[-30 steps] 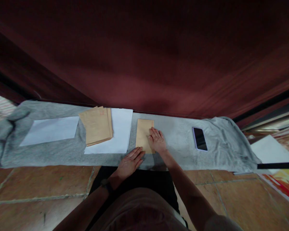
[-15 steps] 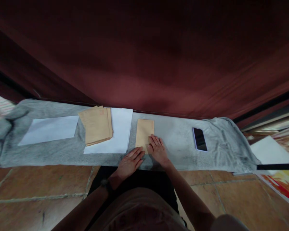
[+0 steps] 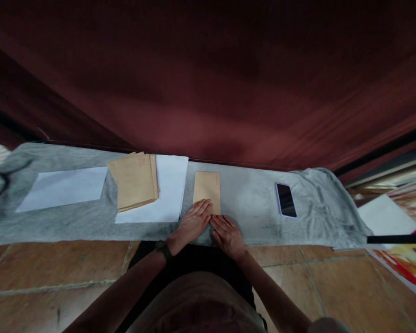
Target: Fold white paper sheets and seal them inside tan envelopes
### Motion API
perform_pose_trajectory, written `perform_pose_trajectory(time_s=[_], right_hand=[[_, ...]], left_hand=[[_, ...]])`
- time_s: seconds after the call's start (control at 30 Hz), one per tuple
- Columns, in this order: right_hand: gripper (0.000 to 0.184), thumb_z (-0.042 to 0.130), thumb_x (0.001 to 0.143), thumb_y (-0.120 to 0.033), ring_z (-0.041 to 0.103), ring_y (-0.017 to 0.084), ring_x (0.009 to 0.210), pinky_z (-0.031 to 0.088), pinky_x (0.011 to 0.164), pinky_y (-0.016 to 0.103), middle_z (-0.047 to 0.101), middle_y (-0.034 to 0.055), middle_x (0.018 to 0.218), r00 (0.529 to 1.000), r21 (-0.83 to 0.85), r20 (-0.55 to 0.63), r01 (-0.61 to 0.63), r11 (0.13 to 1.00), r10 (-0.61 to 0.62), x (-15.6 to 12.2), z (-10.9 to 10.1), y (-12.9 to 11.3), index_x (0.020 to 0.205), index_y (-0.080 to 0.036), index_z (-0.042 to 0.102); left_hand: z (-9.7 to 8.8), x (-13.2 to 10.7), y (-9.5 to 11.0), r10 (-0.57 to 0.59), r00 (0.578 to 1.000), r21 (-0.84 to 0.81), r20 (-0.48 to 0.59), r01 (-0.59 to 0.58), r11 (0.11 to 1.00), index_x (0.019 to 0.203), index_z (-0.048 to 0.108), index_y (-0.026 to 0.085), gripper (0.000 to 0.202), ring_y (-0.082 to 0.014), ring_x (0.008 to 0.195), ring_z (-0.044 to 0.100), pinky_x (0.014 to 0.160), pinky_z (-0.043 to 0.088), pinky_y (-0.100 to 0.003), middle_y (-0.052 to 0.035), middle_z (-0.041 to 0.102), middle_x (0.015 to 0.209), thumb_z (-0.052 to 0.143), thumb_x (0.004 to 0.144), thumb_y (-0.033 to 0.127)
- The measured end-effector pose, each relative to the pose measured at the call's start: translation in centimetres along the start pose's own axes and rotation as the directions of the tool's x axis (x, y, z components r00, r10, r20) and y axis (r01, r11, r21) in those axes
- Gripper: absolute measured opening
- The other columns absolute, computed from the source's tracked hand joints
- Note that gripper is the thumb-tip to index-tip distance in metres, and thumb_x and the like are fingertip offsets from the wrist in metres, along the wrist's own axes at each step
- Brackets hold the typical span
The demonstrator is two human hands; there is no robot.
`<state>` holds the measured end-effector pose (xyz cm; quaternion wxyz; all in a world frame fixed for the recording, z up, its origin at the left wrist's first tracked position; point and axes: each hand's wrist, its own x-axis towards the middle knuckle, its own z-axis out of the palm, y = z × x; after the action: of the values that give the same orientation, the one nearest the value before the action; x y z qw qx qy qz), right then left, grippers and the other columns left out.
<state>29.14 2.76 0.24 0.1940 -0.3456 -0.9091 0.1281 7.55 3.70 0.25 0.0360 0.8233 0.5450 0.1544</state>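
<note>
A single brown envelope [image 3: 206,187] lies flat on a grey cloth [image 3: 253,203] spread over the floor. My left hand [image 3: 191,223] rests open and flat on the envelope's near edge, fingers stretched forward. My right hand [image 3: 227,233] lies open and flat just right of it, fingertips at the envelope's near right corner. A watch is on my left wrist. Left of the envelope, a stack of brown envelopes [image 3: 134,180] sits on a white sheet [image 3: 166,192].
Another white sheet [image 3: 62,188] lies at the cloth's left end. A dark phone [image 3: 285,200] rests on the cloth to the right. A dark red curtain hangs behind. Papers and a colourful print [image 3: 402,256] lie on the tiled floor at right.
My right hand has slid back off the envelope toward me. My left hand has moved forward onto the envelope's near edge.
</note>
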Motion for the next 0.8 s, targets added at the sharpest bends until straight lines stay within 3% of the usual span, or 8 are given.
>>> perform_pose_trajectory(time_s=[0.17,0.43,0.8], right_hand=[[0.048,0.047,0.103,-0.025,0.054,0.021,0.140,0.038,0.124,0.048,0.059,0.0053,0.150,1.000,0.036,0.012,-0.012,0.999,0.011,0.1,0.0,0.1,0.150,-0.025,0.053],[0.052,0.051,0.097,-0.019,0.054,0.021,0.139,0.038,0.123,0.048,0.058,0.0049,0.151,0.999,0.089,0.039,-0.030,0.996,0.027,0.1,-0.2,0.4,0.148,-0.026,0.055],[0.052,0.051,0.096,-0.017,0.054,0.020,0.140,0.038,0.124,0.046,0.058,0.0034,0.151,0.999,0.091,0.038,-0.042,0.995,0.039,0.0,0.1,0.5,0.147,-0.025,0.055]], left_hand=[[1.4,3.7,-0.4,-0.037,0.999,0.020,-0.001,0.037,0.999,0.154,0.043,0.013,0.053,-0.0239,0.152,0.037,0.126,0.027,-0.046,-0.0138,0.046,0.160,0.035,0.105,0.031],[2.3,8.6,-0.4,-0.073,0.997,0.010,-0.003,0.073,0.997,0.154,0.043,0.012,0.057,-0.0278,0.155,0.031,0.128,0.019,-0.053,-0.0143,0.042,0.162,0.038,0.104,0.039],[2.7,8.8,-0.6,-0.170,0.984,0.002,-0.046,0.170,0.985,0.158,0.035,0.007,0.066,-0.0290,0.156,0.029,0.128,0.021,-0.049,-0.0178,0.039,0.164,0.039,0.103,0.044]])
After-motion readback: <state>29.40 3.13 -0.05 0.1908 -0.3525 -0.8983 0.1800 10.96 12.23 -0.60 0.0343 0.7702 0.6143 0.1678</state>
